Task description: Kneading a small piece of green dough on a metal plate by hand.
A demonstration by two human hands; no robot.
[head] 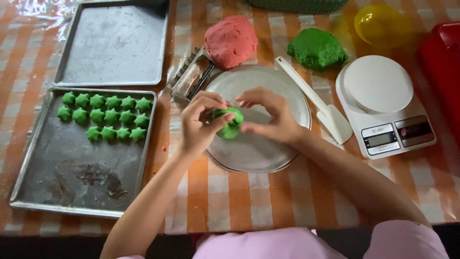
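At the centre of the frame a small lump of green dough [229, 123] sits between the person's two hands, held just above the round metal plate [268, 153]. The left hand [200, 123] comes in from the lower left and curls around the lump's left side, its thumb and fingers closed on the dough in a pinch. The right hand [269, 115] reaches in from the right, its fingertips bent and touching the lump's upper right edge, the fingers drawn close together rather than spread; how firmly it grips cannot be told. Above the plate, at the upper middle of the frame, lies a big red dough mound [231, 41], and to its right a larger green dough mound [316, 49]. A white spatula [316, 100] lies slanted beside the plate's right rim, and a white kitchen scale [383, 103] stands further right. Just left of the plate rests a metal cutter [190, 76]. On the left side, a baking tray [72, 177] carries rows of green star-shaped pieces [106, 116] in its upper part, and a second tray [115, 43] lies above it at the upper left. Everything rests on an orange-and-white checked tablecloth [225, 196].
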